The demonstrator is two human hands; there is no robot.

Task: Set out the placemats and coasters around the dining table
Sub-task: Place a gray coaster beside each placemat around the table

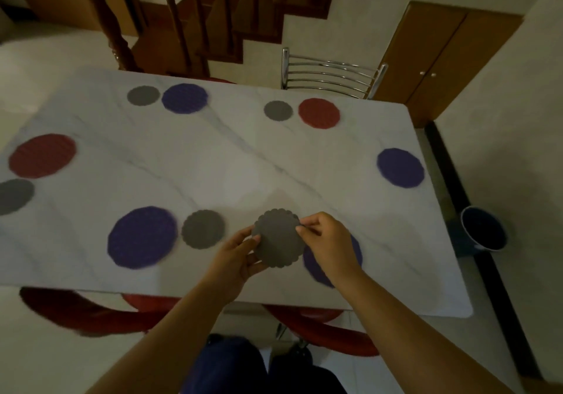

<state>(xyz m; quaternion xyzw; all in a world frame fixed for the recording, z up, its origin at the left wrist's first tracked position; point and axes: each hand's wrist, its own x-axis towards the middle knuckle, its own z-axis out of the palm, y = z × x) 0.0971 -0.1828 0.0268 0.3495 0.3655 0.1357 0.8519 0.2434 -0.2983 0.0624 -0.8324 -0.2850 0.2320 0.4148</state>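
Fingers of both hands pinch one grey scalloped coaster by opposite rim edges — the left hand on its left edge, the right hand on its right edge. The coaster is held flat, just above the marble table, beside and partly over a purple placemat near the table's front edge. Being round, it has no long axis; orientation does not matter. The placemat lies directly under the right hand, so that hand is nearer. One purple placemat at the table's right end has no coaster beside it — judged the other open position. Whether one coaster or a thin stack is held cannot be determined.
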